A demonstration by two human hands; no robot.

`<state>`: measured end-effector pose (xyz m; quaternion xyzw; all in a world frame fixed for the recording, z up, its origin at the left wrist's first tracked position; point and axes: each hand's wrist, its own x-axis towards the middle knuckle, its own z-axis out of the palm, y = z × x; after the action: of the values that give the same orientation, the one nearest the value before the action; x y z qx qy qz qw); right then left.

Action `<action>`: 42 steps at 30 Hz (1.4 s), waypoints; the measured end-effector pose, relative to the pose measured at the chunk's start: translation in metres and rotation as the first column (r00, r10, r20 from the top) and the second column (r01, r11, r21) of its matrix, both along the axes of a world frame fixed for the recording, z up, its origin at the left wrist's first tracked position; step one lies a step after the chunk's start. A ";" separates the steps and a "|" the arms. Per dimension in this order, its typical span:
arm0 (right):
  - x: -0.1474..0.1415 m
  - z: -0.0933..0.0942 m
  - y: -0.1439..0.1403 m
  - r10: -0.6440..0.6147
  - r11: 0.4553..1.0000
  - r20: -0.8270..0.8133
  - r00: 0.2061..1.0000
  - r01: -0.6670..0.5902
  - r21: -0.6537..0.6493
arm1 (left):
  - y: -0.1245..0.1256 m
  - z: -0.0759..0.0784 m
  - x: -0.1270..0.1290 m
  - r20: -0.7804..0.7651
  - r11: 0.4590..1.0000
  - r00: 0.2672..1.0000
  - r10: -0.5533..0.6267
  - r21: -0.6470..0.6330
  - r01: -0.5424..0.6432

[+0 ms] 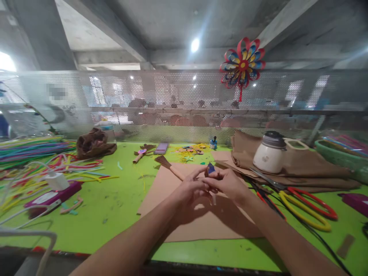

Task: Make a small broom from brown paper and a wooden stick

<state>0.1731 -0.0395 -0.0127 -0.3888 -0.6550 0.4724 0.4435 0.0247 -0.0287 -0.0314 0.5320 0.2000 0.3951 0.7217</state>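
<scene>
At the far left of the green counter lies a spread of coloured strips, with a white charger sitting on a pink phone just in front of them. Behind these rests a crumpled brown cloth. Toward the middle, a sheet of brown cardboard lies flat on the counter, and a small brown broom lies across its far edge.

Above the cardboard the left hand and the right hand meet, touching each other. Their fingers are drawn narrow around a small blue piece, which pokes up between the fingertips of both hands, clear of the cardboard.

Right of the hands stand a white jar with a dark lid on folded brown fabric, then red scissors and yellow scissors side by side. A paper pinwheel hangs on the mesh screen behind.
</scene>
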 end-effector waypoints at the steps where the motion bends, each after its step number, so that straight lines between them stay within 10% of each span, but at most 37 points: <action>1: -0.001 0.001 -0.001 0.049 0.999 0.031 0.998 -0.049 -0.015 | 0.001 -0.001 0.001 -0.010 1.000 1.000 -0.012 0.017 0.012; 5: -0.001 0.002 -0.001 0.096 0.995 0.085 0.992 -0.092 -0.041 | 0.005 -0.002 0.003 -0.107 0.996 0.992 -0.067 0.053 0.072; 9: 0.007 -0.003 0.016 -0.346 0.932 0.242 0.907 0.301 0.202 | 0.015 0.007 -0.005 -0.060 0.967 0.965 0.255 0.037 -0.253; 11: 0.007 -0.004 0.027 -0.426 0.897 0.411 0.806 0.315 0.310 | 0.026 0.015 -0.017 0.010 0.843 0.843 0.538 0.002 -0.538; 17: -0.035 0.008 0.048 -0.363 0.926 0.693 0.623 0.161 0.341 | 0.067 0.027 -0.067 0.132 0.488 0.473 0.871 -0.124 -0.864; 22: -0.072 0.001 0.059 -0.333 0.943 0.800 0.499 0.159 0.293 | 0.079 0.022 -0.080 0.111 0.393 0.378 0.919 -0.183 -0.901; 29: -0.055 -0.010 0.050 -0.390 0.920 0.642 0.660 0.240 0.311 | 0.075 0.013 -0.074 0.068 0.469 0.464 0.883 -0.168 -0.867; 37: -0.030 -0.015 0.010 -0.266 0.963 0.166 0.950 0.253 0.096 | 0.046 0.007 -0.037 0.013 0.789 0.795 0.606 -0.133 -0.599; 42: -0.026 -0.018 0.002 -0.150 0.981 -0.250 0.957 0.112 -0.159 | 0.025 0.014 -0.017 0.092 0.910 0.906 0.413 -0.077 -0.408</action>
<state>0.1471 -0.0378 -0.0309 -0.3967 -0.5281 0.5348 0.5270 0.0079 -0.0041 -0.0171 0.4360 0.2796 0.5601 0.6465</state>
